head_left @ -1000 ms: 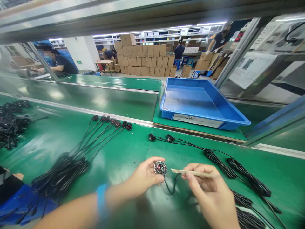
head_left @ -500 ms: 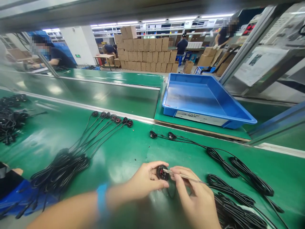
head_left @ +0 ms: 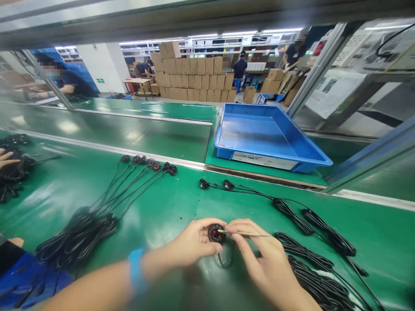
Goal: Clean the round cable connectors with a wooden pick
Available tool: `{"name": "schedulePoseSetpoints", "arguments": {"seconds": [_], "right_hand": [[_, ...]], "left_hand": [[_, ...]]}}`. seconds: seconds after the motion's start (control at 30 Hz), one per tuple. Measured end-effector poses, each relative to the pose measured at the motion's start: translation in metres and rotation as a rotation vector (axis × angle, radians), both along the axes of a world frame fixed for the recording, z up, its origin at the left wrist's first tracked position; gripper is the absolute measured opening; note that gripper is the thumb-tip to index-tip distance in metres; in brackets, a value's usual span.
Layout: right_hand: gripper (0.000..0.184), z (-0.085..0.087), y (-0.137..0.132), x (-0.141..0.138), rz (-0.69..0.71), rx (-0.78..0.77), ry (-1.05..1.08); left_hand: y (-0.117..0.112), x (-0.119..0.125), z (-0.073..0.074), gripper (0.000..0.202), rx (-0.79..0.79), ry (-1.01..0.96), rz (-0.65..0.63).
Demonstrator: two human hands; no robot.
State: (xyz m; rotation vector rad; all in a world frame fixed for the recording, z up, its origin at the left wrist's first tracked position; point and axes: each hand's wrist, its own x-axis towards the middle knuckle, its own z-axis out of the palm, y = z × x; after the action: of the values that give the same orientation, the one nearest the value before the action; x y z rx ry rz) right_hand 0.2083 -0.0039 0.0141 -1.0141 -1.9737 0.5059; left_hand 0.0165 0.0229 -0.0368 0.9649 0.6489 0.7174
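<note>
My left hand (head_left: 194,243) is closed round a small round black part (head_left: 215,233) with a red centre, held just above the green bench (head_left: 168,207). A thin black cable (head_left: 227,259) hangs from the part. My right hand (head_left: 262,263) pinches a thin wooden stick (head_left: 244,233), whose tip touches the face of the part. A blue band (head_left: 136,270) is on my left wrist.
A bundle of black cables (head_left: 81,233) with several round ends (head_left: 152,163) lies at left. More coiled cables (head_left: 311,255) lie at right, two ends (head_left: 215,184) near the rail. A blue tray (head_left: 269,140) stands behind. Another person's hand (head_left: 6,159) is at far left.
My right hand brought the stick leftwards from a gap beside the part until its tip touches the part's face. A hand has appeared at the far left over the cable pile.
</note>
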Motion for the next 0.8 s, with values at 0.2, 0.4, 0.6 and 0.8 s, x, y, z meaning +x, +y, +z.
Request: {"name": "schedulePoseSetpoints", "arguments": {"seconds": [0.2,0.4,0.6,0.8], "right_hand": [[0.019,-0.005,-0.008,-0.002,-0.11,0.069,0.075],[0.02,-0.027,-0.018,-0.019,-0.139,0.139,0.028],[0.02,-0.038,-0.025,-0.03,-0.226,0.249,-0.066],[0.017,-0.047,-0.027,-0.037,-0.291,0.346,-0.294]], "left_hand": [[0.0,-0.001,0.0,0.054,0.006,-0.023,-0.004],[-0.001,-0.001,0.003,0.056,-0.024,-0.051,0.007],[-0.005,0.002,0.005,0.056,-0.044,-0.03,0.064],[-0.009,0.005,0.007,0.051,0.025,0.119,0.153]]}}
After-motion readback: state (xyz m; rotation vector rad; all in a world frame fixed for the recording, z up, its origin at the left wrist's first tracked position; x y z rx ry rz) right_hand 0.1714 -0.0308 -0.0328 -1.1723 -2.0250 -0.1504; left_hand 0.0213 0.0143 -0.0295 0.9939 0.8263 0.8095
